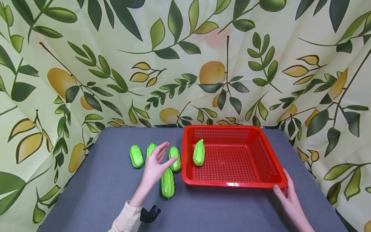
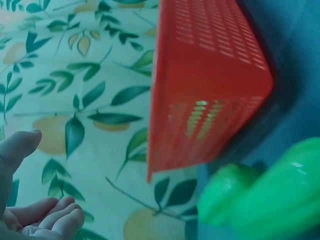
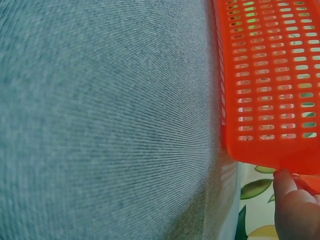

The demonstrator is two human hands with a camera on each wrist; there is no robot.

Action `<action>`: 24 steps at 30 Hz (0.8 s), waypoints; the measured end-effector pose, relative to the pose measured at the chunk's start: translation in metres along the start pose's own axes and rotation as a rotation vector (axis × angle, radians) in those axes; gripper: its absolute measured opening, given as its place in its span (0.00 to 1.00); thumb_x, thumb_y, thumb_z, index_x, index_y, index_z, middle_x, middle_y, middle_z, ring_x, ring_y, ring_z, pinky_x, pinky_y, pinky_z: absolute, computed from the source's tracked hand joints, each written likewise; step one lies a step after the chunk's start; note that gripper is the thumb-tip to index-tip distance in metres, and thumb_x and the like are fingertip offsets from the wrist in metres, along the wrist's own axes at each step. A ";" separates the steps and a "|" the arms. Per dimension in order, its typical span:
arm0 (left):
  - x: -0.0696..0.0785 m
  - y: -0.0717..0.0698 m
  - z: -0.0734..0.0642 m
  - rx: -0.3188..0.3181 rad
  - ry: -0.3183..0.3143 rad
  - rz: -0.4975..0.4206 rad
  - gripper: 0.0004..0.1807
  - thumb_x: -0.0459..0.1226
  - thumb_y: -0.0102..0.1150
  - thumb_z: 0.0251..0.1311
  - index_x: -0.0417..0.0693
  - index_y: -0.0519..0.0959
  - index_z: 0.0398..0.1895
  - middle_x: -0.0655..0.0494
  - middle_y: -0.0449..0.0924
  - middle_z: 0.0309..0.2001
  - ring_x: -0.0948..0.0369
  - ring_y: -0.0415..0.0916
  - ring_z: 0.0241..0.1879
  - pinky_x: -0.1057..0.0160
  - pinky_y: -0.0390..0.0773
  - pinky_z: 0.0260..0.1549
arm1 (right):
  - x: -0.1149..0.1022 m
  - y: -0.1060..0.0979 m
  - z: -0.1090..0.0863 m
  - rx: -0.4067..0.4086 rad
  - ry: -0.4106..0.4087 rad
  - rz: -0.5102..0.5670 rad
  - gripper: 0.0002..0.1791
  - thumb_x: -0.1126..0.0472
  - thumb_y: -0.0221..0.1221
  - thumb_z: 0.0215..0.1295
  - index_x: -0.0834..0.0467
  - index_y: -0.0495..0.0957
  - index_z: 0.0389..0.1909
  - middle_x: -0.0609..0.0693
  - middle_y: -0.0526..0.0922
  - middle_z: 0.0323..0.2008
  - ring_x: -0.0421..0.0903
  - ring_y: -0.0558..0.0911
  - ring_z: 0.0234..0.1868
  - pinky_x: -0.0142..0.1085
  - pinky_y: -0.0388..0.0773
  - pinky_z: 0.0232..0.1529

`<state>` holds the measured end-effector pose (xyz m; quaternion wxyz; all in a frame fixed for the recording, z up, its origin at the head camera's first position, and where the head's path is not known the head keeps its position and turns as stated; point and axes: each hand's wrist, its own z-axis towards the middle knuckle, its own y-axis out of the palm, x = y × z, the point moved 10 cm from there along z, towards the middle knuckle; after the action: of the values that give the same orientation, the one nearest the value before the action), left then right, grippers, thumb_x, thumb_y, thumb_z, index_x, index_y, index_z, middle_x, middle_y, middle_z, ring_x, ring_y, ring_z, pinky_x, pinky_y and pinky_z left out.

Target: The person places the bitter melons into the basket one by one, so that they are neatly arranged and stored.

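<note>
The right hand [image 1: 290, 195] pinched the red basket [image 1: 232, 184] at its near-right corner, best done without tilting it, while the left hand [image 1: 155, 168], thumb spread from fingers, hung left of it near four green gourds [image 1: 168, 185], a fifth gourd [image 1: 199, 154] inside.

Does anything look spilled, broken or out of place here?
Nothing stands out. The red basket stands upright, its rim held by the right hand, with one green vegetable inside. Four more green vegetables lie on the table near the left hand. I see no damage or spill.
</note>
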<state>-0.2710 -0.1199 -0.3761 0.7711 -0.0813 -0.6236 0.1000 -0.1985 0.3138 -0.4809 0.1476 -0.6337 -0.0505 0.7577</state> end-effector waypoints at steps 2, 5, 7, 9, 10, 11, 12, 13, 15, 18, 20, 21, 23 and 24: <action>-0.005 -0.008 -0.008 0.033 -0.010 0.004 0.35 0.30 0.70 0.49 0.39 0.69 0.63 0.43 0.72 0.62 0.49 0.68 0.64 0.57 0.67 0.63 | -0.001 -0.001 -0.001 0.000 -0.017 0.011 0.40 0.68 0.46 0.71 0.57 0.32 0.75 0.29 0.51 0.62 0.14 0.63 0.52 0.07 0.65 0.45; -0.013 -0.017 -0.019 0.066 -0.019 -0.001 0.35 0.30 0.69 0.49 0.38 0.69 0.63 0.42 0.72 0.62 0.50 0.68 0.64 0.59 0.67 0.62 | -0.003 -0.002 -0.001 0.004 -0.041 0.023 0.40 0.69 0.46 0.71 0.57 0.33 0.75 0.29 0.52 0.62 0.14 0.63 0.52 0.06 0.64 0.46; -0.018 -0.020 -0.024 0.078 -0.026 -0.009 0.35 0.29 0.69 0.49 0.37 0.69 0.63 0.42 0.72 0.62 0.50 0.68 0.65 0.61 0.67 0.62 | -0.004 -0.002 -0.001 0.004 -0.056 0.041 0.40 0.70 0.46 0.70 0.57 0.34 0.75 0.29 0.52 0.62 0.14 0.64 0.53 0.06 0.64 0.47; -0.023 -0.023 -0.028 0.091 -0.035 -0.015 0.34 0.30 0.70 0.49 0.38 0.69 0.62 0.42 0.72 0.62 0.51 0.68 0.65 0.63 0.67 0.62 | -0.005 -0.002 0.000 0.004 -0.064 0.053 0.40 0.70 0.46 0.70 0.56 0.34 0.75 0.30 0.53 0.62 0.14 0.64 0.53 0.06 0.64 0.47; -0.026 -0.024 -0.030 0.096 -0.041 -0.018 0.34 0.30 0.70 0.49 0.38 0.69 0.62 0.43 0.72 0.62 0.52 0.68 0.65 0.64 0.68 0.62 | -0.005 -0.002 0.000 0.003 -0.068 0.059 0.40 0.70 0.46 0.70 0.56 0.34 0.75 0.30 0.53 0.62 0.14 0.64 0.53 0.06 0.64 0.47; -0.029 -0.025 -0.033 0.099 -0.046 -0.019 0.34 0.30 0.70 0.49 0.38 0.69 0.62 0.43 0.72 0.62 0.52 0.67 0.65 0.64 0.68 0.62 | -0.005 -0.001 0.001 0.003 -0.069 0.060 0.40 0.70 0.46 0.70 0.57 0.34 0.75 0.30 0.53 0.62 0.14 0.64 0.53 0.06 0.64 0.47; -0.031 -0.025 -0.035 0.103 -0.046 -0.020 0.34 0.30 0.70 0.49 0.37 0.70 0.62 0.42 0.72 0.61 0.52 0.67 0.65 0.64 0.68 0.62 | -0.005 -0.001 0.001 0.001 -0.065 0.065 0.40 0.70 0.46 0.70 0.56 0.34 0.75 0.30 0.53 0.62 0.14 0.64 0.53 0.06 0.64 0.47; -0.034 -0.026 -0.037 0.108 -0.047 -0.022 0.33 0.30 0.69 0.49 0.37 0.70 0.61 0.42 0.72 0.61 0.52 0.67 0.65 0.65 0.68 0.62 | -0.004 -0.001 0.001 0.000 -0.063 0.064 0.40 0.70 0.46 0.71 0.56 0.34 0.75 0.30 0.53 0.62 0.14 0.64 0.53 0.06 0.64 0.47; -0.040 -0.026 -0.041 0.119 -0.054 -0.022 0.33 0.30 0.70 0.48 0.36 0.70 0.61 0.42 0.73 0.61 0.52 0.68 0.64 0.66 0.68 0.61 | -0.003 0.000 0.001 0.001 -0.058 0.061 0.40 0.70 0.46 0.71 0.57 0.34 0.75 0.30 0.53 0.62 0.15 0.64 0.53 0.06 0.64 0.47; -0.047 -0.027 -0.047 0.138 -0.060 -0.019 0.33 0.29 0.70 0.47 0.36 0.70 0.60 0.42 0.73 0.60 0.52 0.68 0.64 0.69 0.68 0.60 | -0.002 0.000 0.001 0.003 -0.047 0.068 0.40 0.69 0.46 0.71 0.56 0.34 0.75 0.31 0.53 0.62 0.15 0.65 0.52 0.07 0.65 0.46; -0.051 -0.027 -0.051 0.151 -0.064 -0.013 0.34 0.29 0.71 0.46 0.36 0.71 0.60 0.41 0.74 0.59 0.51 0.68 0.64 0.71 0.68 0.60 | -0.003 0.000 0.001 0.005 -0.048 0.075 0.40 0.70 0.46 0.71 0.55 0.34 0.75 0.31 0.53 0.62 0.15 0.65 0.52 0.07 0.65 0.46; -0.053 -0.027 -0.053 0.158 -0.064 -0.012 0.34 0.29 0.71 0.46 0.35 0.71 0.60 0.42 0.74 0.59 0.51 0.68 0.64 0.71 0.68 0.60 | -0.003 0.000 0.001 0.006 -0.050 0.080 0.40 0.70 0.46 0.71 0.55 0.34 0.75 0.31 0.53 0.62 0.15 0.65 0.52 0.07 0.65 0.46; -0.057 -0.027 -0.057 0.166 -0.069 -0.001 0.34 0.29 0.71 0.46 0.35 0.71 0.60 0.41 0.74 0.59 0.51 0.68 0.64 0.71 0.68 0.60 | -0.004 0.001 0.001 0.007 -0.055 0.082 0.40 0.70 0.46 0.70 0.56 0.34 0.75 0.31 0.53 0.62 0.15 0.65 0.52 0.07 0.65 0.46; -0.059 -0.027 -0.058 0.169 -0.074 0.002 0.34 0.29 0.71 0.46 0.35 0.70 0.60 0.41 0.73 0.59 0.50 0.68 0.64 0.70 0.68 0.60 | -0.004 0.001 0.001 0.006 -0.057 0.089 0.40 0.70 0.46 0.70 0.55 0.34 0.75 0.31 0.53 0.63 0.15 0.65 0.52 0.07 0.65 0.46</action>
<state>-0.2244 -0.1611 -0.4376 0.7515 -0.0127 -0.6410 0.1559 -0.1989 0.3120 -0.4775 0.1140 -0.6132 -0.0240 0.7813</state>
